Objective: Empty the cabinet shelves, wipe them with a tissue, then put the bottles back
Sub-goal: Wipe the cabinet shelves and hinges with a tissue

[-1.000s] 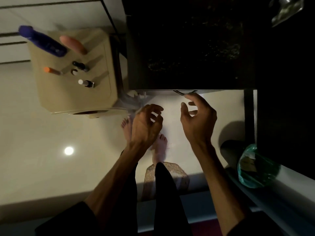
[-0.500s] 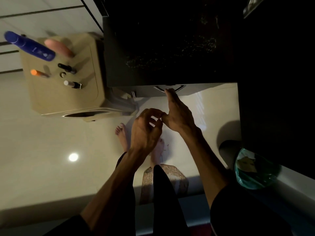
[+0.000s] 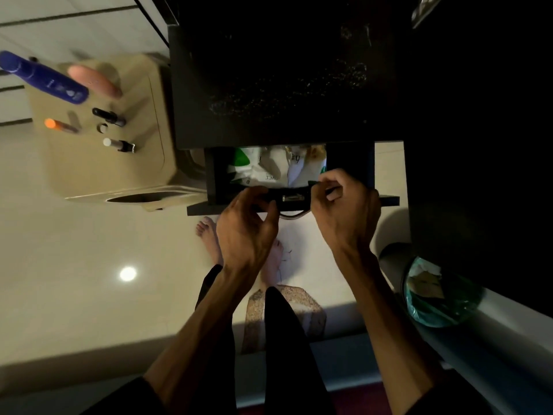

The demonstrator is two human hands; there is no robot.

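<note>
Your left hand [image 3: 245,232] is raised in front of you, back of the hand toward the camera, fingers curled forward with the thumb out to the right; whether this grip closes on anything cannot be told from here. Your right hand [image 3: 344,211] sits just beside it, at about the same height, fingers bent over and the thumb tucked under, pinching something dark and thin between them. Both forearms are bare and run up from the lower edge, the left from lower left, the right nearly straight. Dark sleeves end near the elbows. Your bare feet [image 3: 209,235] show below the hands.
</note>
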